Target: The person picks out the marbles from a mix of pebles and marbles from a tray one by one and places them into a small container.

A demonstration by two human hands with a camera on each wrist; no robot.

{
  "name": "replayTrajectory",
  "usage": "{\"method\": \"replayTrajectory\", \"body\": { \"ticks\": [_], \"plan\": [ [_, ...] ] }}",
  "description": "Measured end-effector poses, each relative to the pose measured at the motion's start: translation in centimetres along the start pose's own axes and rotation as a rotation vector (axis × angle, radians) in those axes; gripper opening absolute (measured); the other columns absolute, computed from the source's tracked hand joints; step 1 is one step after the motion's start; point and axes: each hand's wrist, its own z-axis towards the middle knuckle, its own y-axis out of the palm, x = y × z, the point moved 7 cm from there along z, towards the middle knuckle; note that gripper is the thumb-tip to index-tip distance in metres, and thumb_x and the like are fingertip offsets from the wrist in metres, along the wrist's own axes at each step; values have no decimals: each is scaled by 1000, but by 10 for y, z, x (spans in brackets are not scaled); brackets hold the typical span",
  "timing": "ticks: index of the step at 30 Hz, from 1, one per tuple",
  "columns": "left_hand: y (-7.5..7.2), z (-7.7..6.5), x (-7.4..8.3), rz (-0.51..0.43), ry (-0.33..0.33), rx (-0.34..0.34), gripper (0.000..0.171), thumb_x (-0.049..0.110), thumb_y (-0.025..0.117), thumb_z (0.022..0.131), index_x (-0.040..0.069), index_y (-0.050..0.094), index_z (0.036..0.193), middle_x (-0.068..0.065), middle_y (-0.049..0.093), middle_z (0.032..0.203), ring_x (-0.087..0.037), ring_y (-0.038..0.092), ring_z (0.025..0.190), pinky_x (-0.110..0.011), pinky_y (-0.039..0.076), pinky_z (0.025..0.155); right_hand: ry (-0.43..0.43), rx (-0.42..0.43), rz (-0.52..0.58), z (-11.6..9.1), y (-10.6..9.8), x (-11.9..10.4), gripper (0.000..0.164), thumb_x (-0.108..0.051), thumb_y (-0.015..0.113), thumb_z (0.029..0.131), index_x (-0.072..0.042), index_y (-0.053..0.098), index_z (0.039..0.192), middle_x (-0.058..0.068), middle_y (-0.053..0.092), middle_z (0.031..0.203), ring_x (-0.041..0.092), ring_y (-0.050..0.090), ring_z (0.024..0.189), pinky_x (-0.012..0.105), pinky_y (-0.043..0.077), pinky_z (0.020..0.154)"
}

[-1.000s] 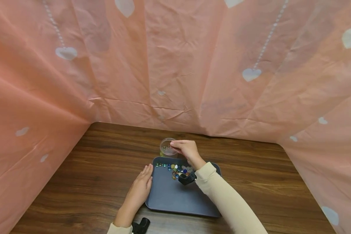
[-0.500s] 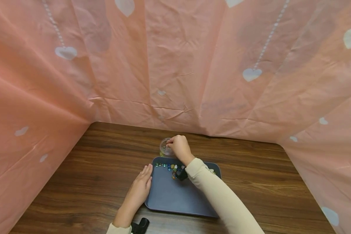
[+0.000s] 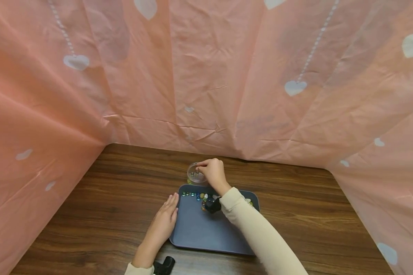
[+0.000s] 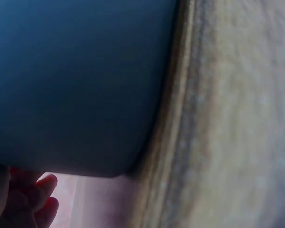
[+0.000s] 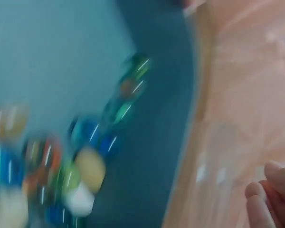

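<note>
Ideally, the right hand (image 3: 213, 172), fingers together above the cup (image 3: 190, 178), load unclear, should not nudge it; the straight-fingered left hand (image 3: 164, 217) braces the tray (image 3: 210, 233).

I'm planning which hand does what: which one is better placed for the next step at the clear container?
Probably the right hand: its fingers are at the clear container, beyond the tray. The left hand lies along the tray's left edge, farther from the container.
</note>
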Motion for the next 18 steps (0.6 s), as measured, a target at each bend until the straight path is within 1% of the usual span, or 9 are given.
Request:
{"method": "replayTrajectory", "body": {
  "ticks": [4, 6, 7, 9, 13, 14, 16, 18],
  "plan": [
    [-2, -1, 0, 5, 7, 10, 42, 1, 58, 96, -11, 54, 136, -25, 54, 142, -41, 51, 134, -53, 42, 112, 106, 54, 165, -10, -5, 3, 11, -15, 81, 82, -7, 82, 90, 11, 79, 88, 25, 75, 89, 24, 59, 66],
    [-3, 0, 1, 8, 18, 13, 42, 0, 58, 96, -11, 54, 136, -25, 55, 142, -41, 51, 134, -53, 42, 112, 141, 71, 228, -16, -6, 4, 11, -16, 82, 81, -8, 82, 89, 10, 79, 88, 22, 74, 90, 20, 56, 65],
    [-3, 0, 0, 9, 24, 16, 41, 0, 58, 96, -11, 54, 136, -25, 55, 142, -41, 52, 134, -53, 42, 112, 150, 70, 248, -19, -6, 4, 11, -16, 81, 81, -8, 82, 89, 10, 79, 89, 21, 74, 87, 19, 55, 63],
    [-3, 1, 0, 5, 32, 22, 42, -1, 58, 95, -11, 54, 136, -26, 55, 142, -42, 52, 133, -54, 42, 111, 163, 51, 273, -25, -4, 3, 10, -16, 81, 81, -8, 82, 88, 10, 79, 89, 19, 72, 83, 17, 51, 60],
    [-4, 0, 1, -8, 57, 60, 43, -1, 59, 94, -11, 54, 135, -26, 56, 140, -42, 53, 132, -54, 43, 110, 177, -2, 299, -38, 4, 5, 10, -13, 80, 82, -7, 82, 89, 10, 79, 89, 18, 73, 79, 17, 55, 60],
    [-4, 0, 2, 3, 69, 74, 42, 1, 58, 95, -10, 54, 136, -25, 57, 139, -41, 54, 132, -51, 43, 111, 179, -5, 303, -41, 5, 5, 10, -13, 80, 81, -7, 82, 89, 11, 79, 89, 18, 74, 81, 18, 56, 62],
    [-4, -1, 3, 7, 80, 86, 43, 2, 59, 95, -9, 55, 136, -25, 57, 139, -41, 54, 132, -51, 43, 112, 189, -2, 308, -46, 9, 8, 10, -11, 80, 81, -6, 82, 88, 11, 78, 88, 17, 75, 81, 19, 58, 65],
    [-2, -1, 2, 10, 71, 77, 43, 3, 58, 95, -9, 54, 136, -25, 57, 140, -40, 53, 133, -50, 43, 113, 198, -3, 304, -51, 14, 11, 9, -11, 81, 79, -6, 82, 87, 11, 78, 86, 15, 73, 74, 19, 56, 60]
  ]
}}
